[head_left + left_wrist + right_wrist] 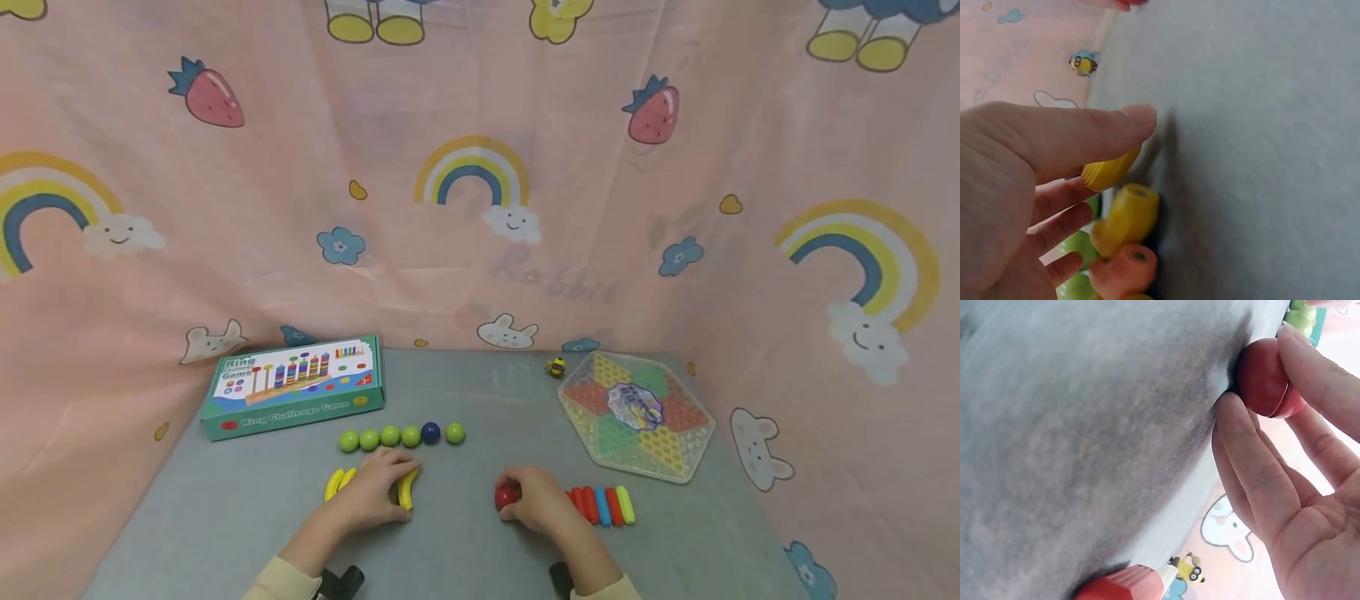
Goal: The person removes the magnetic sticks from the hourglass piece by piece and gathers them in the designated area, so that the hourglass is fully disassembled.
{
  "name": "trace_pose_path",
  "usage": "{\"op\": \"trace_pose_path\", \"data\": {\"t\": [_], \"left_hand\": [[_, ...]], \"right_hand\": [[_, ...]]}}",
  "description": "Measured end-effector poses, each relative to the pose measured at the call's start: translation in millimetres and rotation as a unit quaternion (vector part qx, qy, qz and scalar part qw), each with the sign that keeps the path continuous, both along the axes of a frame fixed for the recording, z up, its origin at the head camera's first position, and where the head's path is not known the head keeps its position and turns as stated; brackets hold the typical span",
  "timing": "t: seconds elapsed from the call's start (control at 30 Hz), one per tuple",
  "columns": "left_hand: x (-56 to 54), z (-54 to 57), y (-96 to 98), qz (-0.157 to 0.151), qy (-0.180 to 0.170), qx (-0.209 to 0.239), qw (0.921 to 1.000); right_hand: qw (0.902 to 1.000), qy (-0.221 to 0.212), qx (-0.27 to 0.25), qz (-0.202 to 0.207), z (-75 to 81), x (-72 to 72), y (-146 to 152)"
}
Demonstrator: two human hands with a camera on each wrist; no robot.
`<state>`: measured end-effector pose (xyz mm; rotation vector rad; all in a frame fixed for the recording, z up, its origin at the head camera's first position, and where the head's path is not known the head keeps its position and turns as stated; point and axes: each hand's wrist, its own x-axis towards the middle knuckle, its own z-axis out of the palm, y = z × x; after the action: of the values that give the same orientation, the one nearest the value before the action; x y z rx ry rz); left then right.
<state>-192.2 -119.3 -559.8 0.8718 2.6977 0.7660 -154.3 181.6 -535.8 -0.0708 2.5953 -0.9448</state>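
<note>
My left hand [372, 490] pinches a yellow toy banana [407, 489] between thumb and fingers; in the left wrist view part of this banana [1112, 170] shows under the thumb. More toy bananas [339, 482] lie to its left, partly hidden by the hand. In the left wrist view, a yellow one [1127, 215] and an orange-looking one [1125, 272] lie beside the fingers. My right hand [542, 502] holds a red ball [507, 496] at the table surface. A seam line runs round this ball [1264, 378] in the right wrist view, with the thumb on one side and fingers on the other.
Behind the left hand runs a row of green balls [390, 436] with one dark blue ball [431, 432]. Right of the right hand lie coloured sticks [603, 506]. A green game box [292, 387], a hexagonal board [637, 417] and a small bee-like figure [556, 367] stand at the back.
</note>
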Motion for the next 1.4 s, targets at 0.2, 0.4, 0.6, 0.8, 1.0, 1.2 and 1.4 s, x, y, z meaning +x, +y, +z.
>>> {"op": "trace_pose_path", "data": {"t": [0.2,0.4,0.6,0.8,1.0,1.2,1.4], "left_hand": [[0.3,-1.1,-6.6,0.009,-0.015,-0.004,0.9998],[1.0,2.4,-6.8,0.008,-0.027,-0.001,0.9996],[3.8,9.9,-6.3,0.018,-0.014,0.029,0.9993],[12.1,19.3,9.9,0.008,-0.012,0.086,0.9962],[17.9,23.7,27.8,-0.013,0.012,0.106,0.9942],[19.1,23.0,31.2,-0.002,0.029,0.112,0.9932],[18.3,26.2,29.0,0.003,0.031,0.123,0.992]], "right_hand": [[1.0,-0.003,0.003,0.0,1.7,-0.9,-1],[1.0,0.004,0.008,0.002,2.1,-0.6,1],[0.9977,0.05,-0.022,-0.04,4.4,-6.0,-1],[0.986,0.108,-0.066,-0.109,13.2,-36.3,-15],[0.9844,0.129,-0.039,-0.113,1.1,-66.1,-29],[0.9875,0.115,0.003,-0.107,-15.8,-79.4,-36],[0.9888,0.107,0.002,-0.104,-14.5,-79.0,-32]]}}
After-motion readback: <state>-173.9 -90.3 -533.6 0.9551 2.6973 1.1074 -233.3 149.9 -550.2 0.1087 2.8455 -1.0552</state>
